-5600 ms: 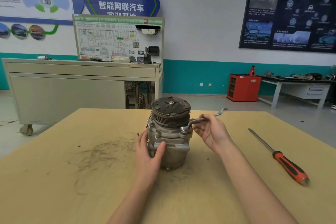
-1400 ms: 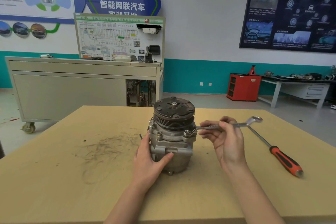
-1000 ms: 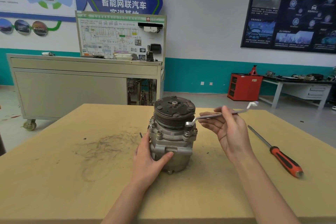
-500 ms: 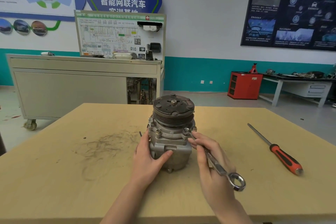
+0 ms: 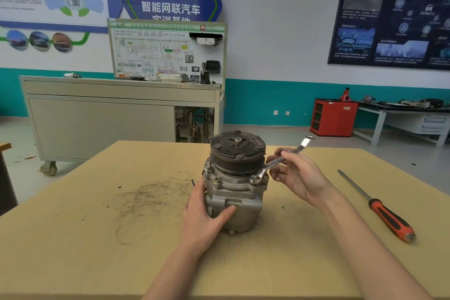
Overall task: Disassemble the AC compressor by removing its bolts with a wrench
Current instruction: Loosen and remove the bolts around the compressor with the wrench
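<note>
Under both hands, tan wooden table (image 5: 97,251); AC compressor (image 5: 235,192) stands upright on it, pulley up, left hand (image 5: 204,221) curled round its lower housing, thumb across the front. Well right of the right hand (image 5: 299,178) lies an orange-handled screwdriver (image 5: 387,217). Right hand pinches wrench (image 5: 280,159) mid-shank, near end seated over flange bolt (image 5: 253,180) just left of the fingers, far end angled up beyond them.

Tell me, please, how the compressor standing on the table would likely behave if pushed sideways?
The compressor looks like cast metal, so probably heavy and stiff. It stands on end with the wide pulley on top, so a sideways push could tip it; the left hand gripping its body suggests as much. Once toppled, its rounded housing might roll.
</note>
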`<control>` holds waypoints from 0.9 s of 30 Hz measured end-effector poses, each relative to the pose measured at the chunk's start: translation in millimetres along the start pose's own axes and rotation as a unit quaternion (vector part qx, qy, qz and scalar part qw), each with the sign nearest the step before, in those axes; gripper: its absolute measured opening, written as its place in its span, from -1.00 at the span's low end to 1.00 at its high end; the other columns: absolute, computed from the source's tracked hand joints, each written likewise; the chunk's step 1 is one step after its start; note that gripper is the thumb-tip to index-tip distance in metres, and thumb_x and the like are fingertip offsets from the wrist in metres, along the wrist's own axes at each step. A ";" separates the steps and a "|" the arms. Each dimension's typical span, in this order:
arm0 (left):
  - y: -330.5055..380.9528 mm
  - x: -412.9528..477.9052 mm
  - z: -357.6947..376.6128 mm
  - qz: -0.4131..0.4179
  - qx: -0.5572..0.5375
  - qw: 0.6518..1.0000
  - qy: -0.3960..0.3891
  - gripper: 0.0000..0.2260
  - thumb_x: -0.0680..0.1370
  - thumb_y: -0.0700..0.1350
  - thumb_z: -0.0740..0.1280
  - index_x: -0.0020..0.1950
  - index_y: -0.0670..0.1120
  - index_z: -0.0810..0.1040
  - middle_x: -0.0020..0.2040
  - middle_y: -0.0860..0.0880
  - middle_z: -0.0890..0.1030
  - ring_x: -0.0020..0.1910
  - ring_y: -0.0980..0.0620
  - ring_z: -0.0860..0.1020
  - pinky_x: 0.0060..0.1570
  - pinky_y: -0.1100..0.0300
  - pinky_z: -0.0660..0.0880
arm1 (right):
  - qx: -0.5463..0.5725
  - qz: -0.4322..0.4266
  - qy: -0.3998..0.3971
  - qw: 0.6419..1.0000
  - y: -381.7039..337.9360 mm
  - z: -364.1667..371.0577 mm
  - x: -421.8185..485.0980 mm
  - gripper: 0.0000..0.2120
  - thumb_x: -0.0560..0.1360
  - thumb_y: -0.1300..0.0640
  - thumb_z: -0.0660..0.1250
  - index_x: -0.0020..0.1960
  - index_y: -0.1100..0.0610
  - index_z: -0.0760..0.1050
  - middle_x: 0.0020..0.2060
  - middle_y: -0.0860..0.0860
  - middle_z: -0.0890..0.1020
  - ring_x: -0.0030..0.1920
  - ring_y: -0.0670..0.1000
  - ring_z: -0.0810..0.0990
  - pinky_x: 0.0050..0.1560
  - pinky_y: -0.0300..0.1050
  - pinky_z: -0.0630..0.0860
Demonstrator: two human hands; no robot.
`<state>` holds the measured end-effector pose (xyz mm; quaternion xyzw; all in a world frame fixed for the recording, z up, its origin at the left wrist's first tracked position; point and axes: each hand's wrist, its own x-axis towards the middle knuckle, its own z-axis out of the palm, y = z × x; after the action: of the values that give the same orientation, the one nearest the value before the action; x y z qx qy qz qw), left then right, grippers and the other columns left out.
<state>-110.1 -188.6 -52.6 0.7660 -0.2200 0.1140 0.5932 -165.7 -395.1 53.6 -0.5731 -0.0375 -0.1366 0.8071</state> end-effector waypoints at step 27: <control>0.0 -0.6 1.1 0.019 0.019 0.999 0.018 -0.22 0.26 0.36 0.35 0.42 0.11 0.30 0.27 0.21 0.49 0.31 0.05 0.47 0.33 -0.17 0.36 | -0.385 -0.492 0.134 0.769 64.2 49.1 -91.3 -0.75 0.60 0.04 0.21 -0.02 0.16 0.60 0.05 -0.01 0.66 0.10 -0.12 0.62 0.13 -0.30 0.50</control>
<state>-110.7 -189.5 -53.2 0.7709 -0.2211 0.1432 0.5800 -231.7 -313.4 -8.2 -0.7145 -0.1501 -0.5939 0.3380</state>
